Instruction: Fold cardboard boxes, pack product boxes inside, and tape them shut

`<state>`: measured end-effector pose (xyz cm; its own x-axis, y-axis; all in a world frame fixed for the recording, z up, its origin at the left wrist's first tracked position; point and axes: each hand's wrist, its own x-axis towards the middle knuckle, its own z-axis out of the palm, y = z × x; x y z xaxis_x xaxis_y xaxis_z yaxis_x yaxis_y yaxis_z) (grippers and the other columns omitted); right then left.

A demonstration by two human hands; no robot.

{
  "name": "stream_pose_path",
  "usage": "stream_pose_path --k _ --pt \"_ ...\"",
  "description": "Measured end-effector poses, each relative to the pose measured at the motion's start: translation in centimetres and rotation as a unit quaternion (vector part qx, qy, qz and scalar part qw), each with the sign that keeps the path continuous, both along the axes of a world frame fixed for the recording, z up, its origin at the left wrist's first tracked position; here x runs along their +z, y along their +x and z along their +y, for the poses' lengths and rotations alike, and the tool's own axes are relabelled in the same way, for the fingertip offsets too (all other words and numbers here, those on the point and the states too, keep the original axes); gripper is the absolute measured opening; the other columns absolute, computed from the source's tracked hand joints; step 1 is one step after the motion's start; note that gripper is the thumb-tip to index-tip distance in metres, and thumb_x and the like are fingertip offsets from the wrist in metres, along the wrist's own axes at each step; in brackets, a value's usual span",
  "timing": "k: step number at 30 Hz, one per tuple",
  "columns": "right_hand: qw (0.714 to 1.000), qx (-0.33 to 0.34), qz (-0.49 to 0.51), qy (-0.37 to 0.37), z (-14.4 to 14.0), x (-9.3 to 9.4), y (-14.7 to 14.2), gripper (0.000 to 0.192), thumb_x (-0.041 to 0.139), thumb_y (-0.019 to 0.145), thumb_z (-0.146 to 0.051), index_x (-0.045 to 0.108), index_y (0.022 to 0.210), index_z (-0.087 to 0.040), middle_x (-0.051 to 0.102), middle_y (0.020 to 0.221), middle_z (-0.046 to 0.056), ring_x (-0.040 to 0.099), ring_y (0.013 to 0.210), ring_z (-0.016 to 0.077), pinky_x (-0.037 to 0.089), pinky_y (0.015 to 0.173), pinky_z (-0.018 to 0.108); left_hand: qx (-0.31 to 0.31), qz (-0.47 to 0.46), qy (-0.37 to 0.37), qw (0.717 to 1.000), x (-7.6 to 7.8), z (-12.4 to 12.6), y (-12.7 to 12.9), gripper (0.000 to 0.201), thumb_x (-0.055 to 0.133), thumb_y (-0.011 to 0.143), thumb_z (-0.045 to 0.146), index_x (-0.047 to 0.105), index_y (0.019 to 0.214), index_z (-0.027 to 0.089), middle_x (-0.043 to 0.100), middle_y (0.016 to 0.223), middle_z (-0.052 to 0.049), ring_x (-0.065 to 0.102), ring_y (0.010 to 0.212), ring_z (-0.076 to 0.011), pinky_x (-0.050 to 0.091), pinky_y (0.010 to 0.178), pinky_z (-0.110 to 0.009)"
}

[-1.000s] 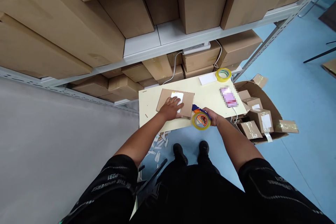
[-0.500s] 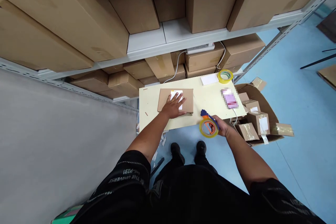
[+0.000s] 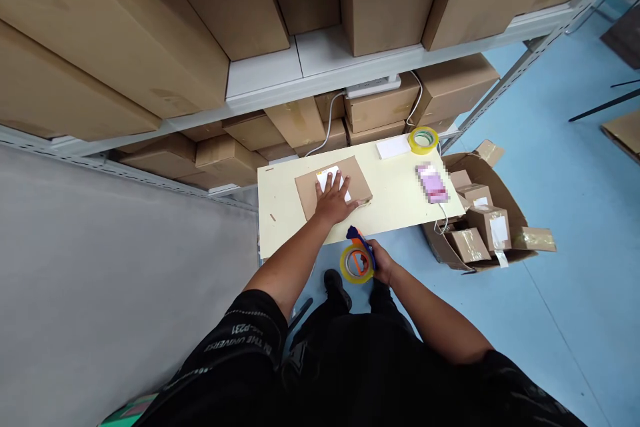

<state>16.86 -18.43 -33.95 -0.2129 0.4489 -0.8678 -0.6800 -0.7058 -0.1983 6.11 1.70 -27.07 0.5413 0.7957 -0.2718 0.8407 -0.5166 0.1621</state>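
Note:
My left hand (image 3: 334, 201) lies flat with spread fingers on a brown cardboard box (image 3: 357, 177). Part of a white label (image 3: 327, 177) shows beneath the fingers on the box's top. The box sits at an angle on the pale table (image 3: 395, 180). My right hand (image 3: 381, 261) is closed around a tape dispenser (image 3: 371, 253) with a blue and orange frame and a big roll of clear yellowish tape. That dispenser is just off the table's near edge, to the right of my left forearm and apart from the box.
A tape roll (image 3: 424, 140), a white flat box (image 3: 393, 147) and a blurred purple item (image 3: 432, 183) lie on the table's right side. An open carton (image 3: 515, 210) of small boxes stands on the floor at right. Box-laden shelving (image 3: 320, 83) rises behind.
The box has turned clockwise under my left hand. My right hand has moved left and toward my body with the tape dispenser. The camera view has shifted slightly.

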Motion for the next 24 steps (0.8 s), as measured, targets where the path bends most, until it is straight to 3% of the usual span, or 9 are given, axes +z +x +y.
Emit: stream_pose_path --k 6,10,13,15,18,21,24 --pt "1.000 0.005 0.005 -0.023 5.4 0.5 -1.4 0.032 0.047 0.098 -0.047 0.059 0.082 -0.023 0.057 0.053 -0.001 0.050 0.043 0.0150 0.049 0.044 0.025 -0.004 -0.008 -0.018 1.000 0.2 0.3 -0.1 0.096 0.048 0.094 0.076 0.015 0.173 0.031 -0.001 0.180 -0.005 -0.004 0.165 -0.0409 0.001 0.129 -0.070" --pt "0.999 0.005 -0.012 -0.031 6.4 0.5 -1.7 0.033 0.046 0.097 -0.049 0.056 0.080 -0.023 0.056 0.052 -0.002 0.048 0.041 0.0137 0.046 0.041 0.024 -0.010 -0.011 -0.045 0.999 1.2 0.4 -0.1 0.094 0.051 0.095 0.070 0.017 0.172 0.028 0.000 0.180 -0.007 -0.002 0.165 -0.0409 0.004 0.129 -0.070" --pt "0.999 0.013 -0.024 -0.036 6.3 0.4 -1.5 0.034 0.046 0.097 -0.049 0.054 0.077 -0.023 0.056 0.051 -0.002 0.046 0.039 0.0127 0.045 0.040 0.023 -0.020 -0.004 -0.074 0.997 2.5 1.0 -1.1 0.084 0.046 0.099 0.064 0.024 0.170 0.024 0.003 0.180 -0.007 0.004 0.166 -0.0363 0.012 0.131 -0.062" --pt "0.999 0.020 -0.030 -0.036 6.2 0.4 -1.1 0.034 0.047 0.097 -0.049 0.054 0.077 -0.023 0.056 0.050 -0.002 0.044 0.038 0.0125 0.045 0.039 0.024 -0.060 -0.009 -0.103 0.993 3.4 2.1 -2.9 0.082 0.045 0.099 0.058 0.024 0.170 0.024 0.010 0.180 -0.008 0.013 0.166 -0.0326 0.020 0.130 -0.055" --pt "0.998 0.036 -0.034 -0.039 6.5 0.7 -0.4 0.032 0.048 0.097 -0.047 0.056 0.079 -0.023 0.055 0.049 -0.001 0.045 0.038 0.0136 0.046 0.039 0.025 -0.173 0.009 -0.129 0.976 4.5 4.5 -7.2 0.093 0.059 0.090 0.050 0.018 0.172 0.028 0.020 0.178 -0.007 0.022 0.164 -0.0308 0.026 0.128 -0.051" --pt "0.998 0.049 -0.021 -0.028 7.1 1.2 -0.3 0.030 0.049 0.098 -0.045 0.060 0.083 -0.022 0.061 0.054 0.002 0.055 0.044 0.0164 0.051 0.044 0.027 -0.257 0.053 -0.087 0.961 4.8 6.9 -11.6 0.095 0.069 0.079 0.035 0.033 0.167 0.034 0.024 0.177 -0.003 0.017 0.165 -0.0316 0.016 0.130 -0.054" --pt "0.998 0.064 -0.004 -0.014 7.7 1.4 -0.5 0.029 0.049 0.098 -0.044 0.063 0.086 -0.021 0.064 0.058 0.003 0.060 0.049 0.0179 0.055 0.048 0.027 -0.269 0.048 -0.051 0.961 4.2 8.2 -13.8 0.088 0.069 0.079 0.028 0.043 0.162 0.036 0.033 0.174 -0.001 0.019 0.165 -0.0270 0.015 0.131 -0.046"
